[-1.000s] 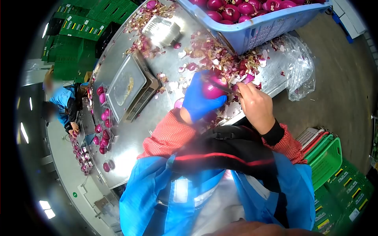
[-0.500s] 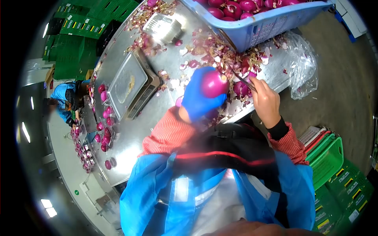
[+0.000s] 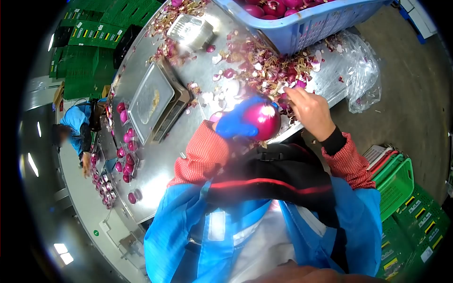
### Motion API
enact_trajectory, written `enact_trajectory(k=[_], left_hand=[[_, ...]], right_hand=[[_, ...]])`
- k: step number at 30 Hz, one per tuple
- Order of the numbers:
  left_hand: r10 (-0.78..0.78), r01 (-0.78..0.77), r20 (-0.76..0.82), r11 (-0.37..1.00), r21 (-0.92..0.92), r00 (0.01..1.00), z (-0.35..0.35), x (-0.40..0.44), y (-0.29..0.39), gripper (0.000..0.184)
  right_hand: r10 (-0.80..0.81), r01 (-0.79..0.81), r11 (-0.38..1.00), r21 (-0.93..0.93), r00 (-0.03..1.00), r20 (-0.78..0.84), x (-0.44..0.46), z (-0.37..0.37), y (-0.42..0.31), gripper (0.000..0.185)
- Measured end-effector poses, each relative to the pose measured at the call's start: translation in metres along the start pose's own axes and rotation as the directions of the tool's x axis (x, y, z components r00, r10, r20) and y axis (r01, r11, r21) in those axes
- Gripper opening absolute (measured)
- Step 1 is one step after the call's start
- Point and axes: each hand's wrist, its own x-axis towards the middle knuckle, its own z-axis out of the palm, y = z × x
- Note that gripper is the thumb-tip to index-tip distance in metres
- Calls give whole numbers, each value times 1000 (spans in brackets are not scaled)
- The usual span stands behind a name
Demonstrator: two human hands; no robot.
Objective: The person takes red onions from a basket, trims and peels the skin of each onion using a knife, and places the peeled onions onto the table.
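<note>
In a blue glove, my left hand [image 3: 234,121] grips a peeled red onion [image 3: 265,120], its pale cut end turned up. My bare right hand [image 3: 312,113] is closed beside the onion, fingertips pinched round a small knife whose blade barely shows at this angle. Beneath and beyond both hands, a heap of onion skins and trimmings [image 3: 264,68] covers part of the metal table [image 3: 155,165].
A blue crate [image 3: 311,30] of red onions stands at the table's far edge, with a clear plastic bag [image 3: 361,70] beside it. Left are a weighing scale [image 3: 158,104], a clear plastic tub [image 3: 191,32] and packed onions [image 3: 128,167]. Another person [image 3: 78,122] works far left. Green crates [image 3: 396,188] stand right.
The onion has moved slightly right and down and turned, so its cut end faces up. My right hand has shifted a little, and the knife blade shows less. The other person's arm has moved.
</note>
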Motion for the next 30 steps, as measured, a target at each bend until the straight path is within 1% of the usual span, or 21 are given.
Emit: enact_trajectory(k=[1, 2, 3, 4, 6, 7, 9, 10, 11, 14, 16, 19, 20, 22, 23, 24, 25, 26, 27, 29, 30], left_hand=[[44, -46, 34, 997, 66, 998, -2, 1, -5, 89], [88, -97, 68, 987, 130, 994, -4, 3, -9, 90], [98, -92, -31, 984, 153, 995, 5, 4, -1, 94], [80, -53, -148, 983, 174, 986, 16, 3, 9, 92], [65, 16, -357, 975, 220, 932, 32, 10, 27, 90], [180, -56, -419, 955, 292, 890, 30, 16, 16, 82], [305, -26, -484, 865, 501, 820, 36, 21, 19, 77], [373, -1, -503, 804, 594, 779, 39, 23, 21, 75], [439, -6, -528, 773, 635, 727, 42, 27, 20, 75], [448, 90, -519, 688, 720, 728, 53, 26, 27, 69], [450, 83, -514, 689, 720, 730, 50, 26, 23, 69], [468, 71, -506, 679, 731, 725, 56, 19, 33, 70], [476, 65, -500, 674, 736, 724, 57, 16, 37, 71], [396, -97, -483, 841, 533, 781, 46, 16, 39, 70], [344, -154, -463, 903, 401, 817, 43, 13, 37, 69], [291, -179, -441, 944, 279, 849, 31, 17, 18, 69], [245, -201, -480, 969, 141, 842, 31, 21, 11, 71], [192, -223, -513, 975, 1, 837, 33, 25, 6, 73], [180, -205, -501, 979, 7, 846, 38, 26, 7, 75], [150, -165, -486, 986, 12, 861, 47, 26, 10, 78], [218, -173, -457, 975, 139, 862, 45, 24, 10, 78]], right_hand=[[41, -42, 999, 16, 999, 22, -2, 3, 6, 35], [47, -47, 999, 20, 999, -15, -3, 5, 11, 34], [52, -51, 998, 29, 998, -46, -4, 4, 9, 33], [64, -61, 997, 38, 995, -78, -6, 2, 6, 32], [101, -100, 995, 20, 993, -64, -5, -6, -5, 31], [113, -113, 994, 11, 992, -63, -5, -7, -12, 31], [119, -121, 991, -50, 992, -52, -5, -10, -24, 28], [129, -133, 988, -80, 990, -47, -4, -9, -27, 28], [139, -143, 984, -109, 989, -43, -4, -8, -30, 28], [156, -160, 976, -145, 987, -43, -1, -4, -31, 28], [176, -181, 972, -151, 983, -43, -2, 1, -27, 27], [286, -275, 936, -222, 958, 20, -18, 15, -2, 24], [378, -369, 916, -157, 925, 34, -27, 22, 15, 22], [388, -387, 918, 91, 922, 10, -29, 17, 15, 25], [390, -385, 882, 272, 920, 40, -31, 19, 11, 28], [392, -376, 815, 440, 918, 59, -23, 17, 0, 32], [384, -345, 731, 589, 921, 62, -13, 16, -5, 35], [427, -493, 514, 702, 857, 289, -8, 13, -10, 43], [445, -643, 272, 716, 744, 499, -4, 11, -14, 51], [395, -663, 113, 740, 713, 579, 0, 9, -21, 56], [372, -561, 178, 809, 799, 472, 2, 13, -20, 58]])
